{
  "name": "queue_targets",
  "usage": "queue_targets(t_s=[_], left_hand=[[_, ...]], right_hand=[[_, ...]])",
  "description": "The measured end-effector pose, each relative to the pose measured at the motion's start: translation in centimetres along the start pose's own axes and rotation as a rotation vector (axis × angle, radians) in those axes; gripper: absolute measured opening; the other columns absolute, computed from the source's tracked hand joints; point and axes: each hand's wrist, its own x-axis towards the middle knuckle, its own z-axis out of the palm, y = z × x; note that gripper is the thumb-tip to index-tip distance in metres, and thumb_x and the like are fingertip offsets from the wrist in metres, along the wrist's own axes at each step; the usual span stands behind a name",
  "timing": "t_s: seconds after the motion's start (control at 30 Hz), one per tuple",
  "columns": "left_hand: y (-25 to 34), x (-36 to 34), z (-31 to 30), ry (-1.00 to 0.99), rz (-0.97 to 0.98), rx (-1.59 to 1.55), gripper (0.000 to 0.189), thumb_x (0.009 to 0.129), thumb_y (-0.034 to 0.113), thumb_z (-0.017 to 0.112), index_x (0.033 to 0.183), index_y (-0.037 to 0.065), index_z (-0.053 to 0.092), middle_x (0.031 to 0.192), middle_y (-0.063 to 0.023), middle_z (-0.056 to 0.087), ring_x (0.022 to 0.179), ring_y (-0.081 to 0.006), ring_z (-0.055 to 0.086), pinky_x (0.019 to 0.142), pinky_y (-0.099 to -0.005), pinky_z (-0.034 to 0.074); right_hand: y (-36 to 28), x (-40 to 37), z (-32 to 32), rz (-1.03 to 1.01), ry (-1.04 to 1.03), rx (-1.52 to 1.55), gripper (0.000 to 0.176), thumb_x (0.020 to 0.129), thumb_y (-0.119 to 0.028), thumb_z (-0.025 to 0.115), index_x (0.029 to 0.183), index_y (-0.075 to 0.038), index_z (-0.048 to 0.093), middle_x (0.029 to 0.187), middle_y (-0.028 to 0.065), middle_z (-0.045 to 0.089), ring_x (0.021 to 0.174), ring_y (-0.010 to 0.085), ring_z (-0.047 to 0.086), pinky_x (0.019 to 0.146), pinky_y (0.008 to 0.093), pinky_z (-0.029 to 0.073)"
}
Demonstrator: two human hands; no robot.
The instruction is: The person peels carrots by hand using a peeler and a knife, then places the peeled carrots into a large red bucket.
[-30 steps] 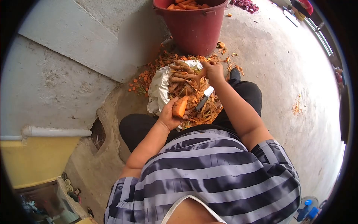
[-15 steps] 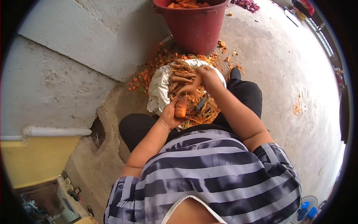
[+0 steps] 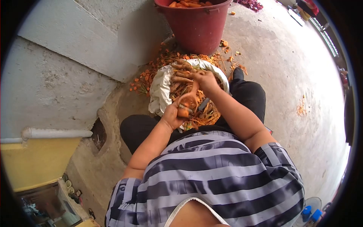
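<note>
In my left hand point(image 3: 172, 116) is a thick carrot point(image 3: 183, 113), its near end peeled bright orange. My right hand point(image 3: 204, 80) is closed round the handle of an orange peeler point(image 3: 192, 95), whose blurred head lies over the carrot. Both hands work above a white sack point(image 3: 160, 94) with a rolled-down rim. Unpeeled brown carrots point(image 3: 181, 78) lie at the sack's far side, on top of a heap of orange peelings point(image 3: 208, 118). A dark flat object point(image 3: 204, 103), perhaps a blade, rests on the peelings beside the peeler.
A red bucket point(image 3: 193, 32) of orange carrots point(image 3: 189, 4) stands just beyond the sack. Carrot scraps point(image 3: 145, 77) litter the concrete floor around it. A grey wall slab point(image 3: 72, 41) rises at the left. My bent legs point(image 3: 249, 99) flank the sack.
My right hand has come down and slightly nearer with the peeler, whose head now overlaps the carrot's near end. My left hand keeps its hold on the carrot in almost the same place.
</note>
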Motion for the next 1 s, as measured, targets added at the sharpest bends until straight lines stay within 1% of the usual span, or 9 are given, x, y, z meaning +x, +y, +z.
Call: queue_targets(t_s=[0.07,0.27,0.43,0.63,0.73,0.83,0.87,0.93,1.0], left_hand=[[0.3,0.0,-0.5,-0.024,-0.058,-0.029,0.03,0.091,0.031,0.035,0.105,0.008,0.049,0.088,-0.008,0.057,0.074,-0.0215,0.059,0.057,-0.0338,0.05],[-0.2,1.3,-3.0,-0.114,-0.102,-0.159,0.028,0.088,0.028,0.043,0.1,0.005,0.051,0.085,-0.0102,0.058,0.072,-0.0225,0.059,0.057,-0.0334,0.05],[-0.7,1.3,-2.3,-0.175,-0.057,-0.171,0.027,0.085,0.027,0.046,0.095,0.003,0.053,0.081,-0.0118,0.059,0.071,-0.0229,0.06,0.061,-0.0353,0.052],[-0.2,0.8,-1.9,-0.224,-0.12,-0.24,0.029,0.084,0.027,0.047,0.098,0.002,0.052,0.083,-0.0132,0.06,0.073,-0.0243,0.061,0.062,-0.0364,0.053],[-1.0,1.0,-2.0,-0.199,-0.041,-0.213,0.028,0.085,0.027,0.046,0.101,0.005,0.051,0.085,-0.0132,0.058,0.073,-0.0255,0.06,0.058,-0.0331,0.05],[-0.2,0.6,-1.6,-0.172,-0.123,-0.058,0.027,0.087,0.029,0.044,0.103,0.008,0.049,0.084,-0.0107,0.054,0.072,-0.0232,0.056,0.055,-0.0287,0.045],[-0.4,0.5,-1.6,-0.175,-0.136,-0.068,0.027,0.088,0.029,0.044,0.103,0.008,0.049,0.084,-0.0098,0.053,0.072,-0.0222,0.054,0.054,-0.0279,0.044],[-0.6,0.2,-1.2,-0.18,-0.16,-0.086,0.027,0.088,0.03,0.042,0.104,0.009,0.049,0.082,-0.008,0.05,0.071,-0.0202,0.05,0.054,-0.0262,0.041],[-0.3,0.1,-1.0,-0.109,-0.126,-0.093,0.029,0.089,0.031,0.042,0.105,0.009,0.049,0.082,-0.0062,0.049,0.072,-0.0183,0.047,0.055,-0.0269,0.042]], right_hand=[[0.6,2.7,-2.0,-0.076,0.196,-0.111,0.015,0.073,-0.013,0.064,0.075,0.001,0.057,0.059,0.0053,0.052,0.047,0.0117,0.046,0.042,0.0244,0.036],[-0.9,-0.9,0.3,-0.004,-0.014,0.037,0.013,0.074,-0.011,0.063,0.078,0.0,0.058,0.062,0.0042,0.05,0.047,0.0114,0.046,0.042,0.0239,0.038],[1.5,-1.1,0.9,0.003,-0.209,0.15,0.025,0.079,-0.005,0.055,0.102,0.006,0.054,0.09,0.011,0.06,0.071,0.0155,0.059,0.06,0.0266,0.05],[1.7,-0.6,1.0,0.031,-0.276,0.115,0.03,0.08,0.0,0.051,0.108,0.009,0.05,0.106,0.0126,0.058,0.09,0.0173,0.057,0.077,0.0275,0.048],[2.0,-0.5,1.5,-0.12,-0.268,0.135,0.025,0.08,-0.004,0.053,0.102,0.008,0.053,0.096,0.0125,0.061,0.078,0.0167,0.059,0.067,0.028,0.05],[-0.5,0.5,-0.5,0.11,0.002,-0.146,0.02,0.078,-0.009,0.058,0.092,0.005,0.056,0.08,0.0102,0.061,0.062,0.0155,0.056,0.054,0.0278,0.046],[0.8,3.0,-2.7,-0.003,0.145,-0.086,0.019,0.074,-0.012,0.064,0.082,0.002,0.056,0.067,0.0067,0.055,0.05,0.0142,0.049,0.046,0.0276,0.04],[0.6,5.0,-5.2,-0.105,0.387,0.046,0.016,0.073,-0.011,0.063,0.076,0.003,0.055,0.063,0.0099,0.056,0.051,0.0166,0.053,0.046,0.0281,0.04],[1.7,5.2,-6.7,0.009,0.294,0.119,0.016,0.074,-0.011,0.064,0.077,0.001,0.054,0.061,0.0059,0.051,0.049,0.0146,0.05,0.045,0.0273,0.04]])
